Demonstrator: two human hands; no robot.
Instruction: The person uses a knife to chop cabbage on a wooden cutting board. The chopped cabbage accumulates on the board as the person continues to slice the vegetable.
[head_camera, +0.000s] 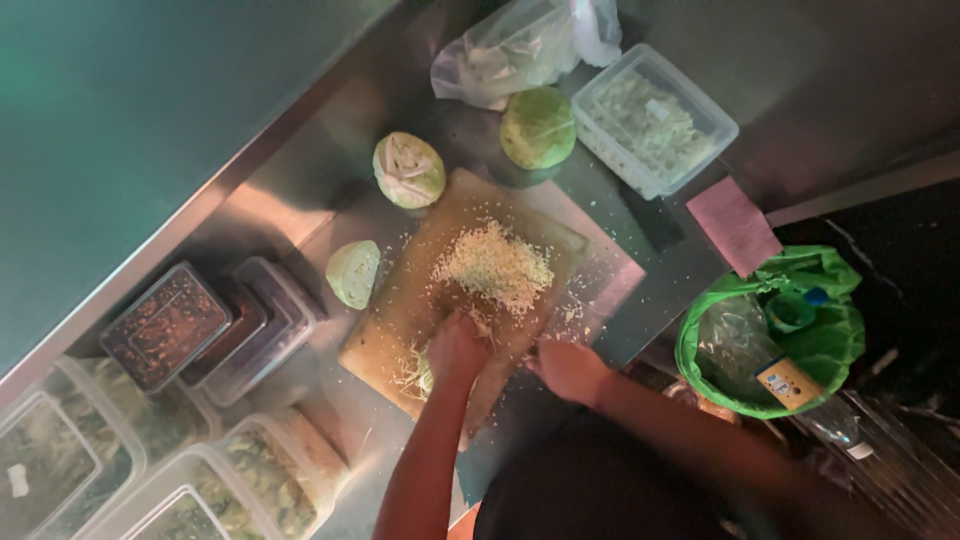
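Head view: our left hand (457, 347) curls down, pressing cabbage (420, 372) at near edge of board (400, 320). Right hand (568, 368) closed as if round knife handle; blade unseen, grip unclear. Shreds (495, 265) piled mid-board. We judge cabbage light, crisp, loose-layered; hold top, fingertips tucked.

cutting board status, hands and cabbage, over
Left hand pressing cabbage on cutting board. Right hand at board edge, grip unclear. Shredded pile ahead; nothing blocking.
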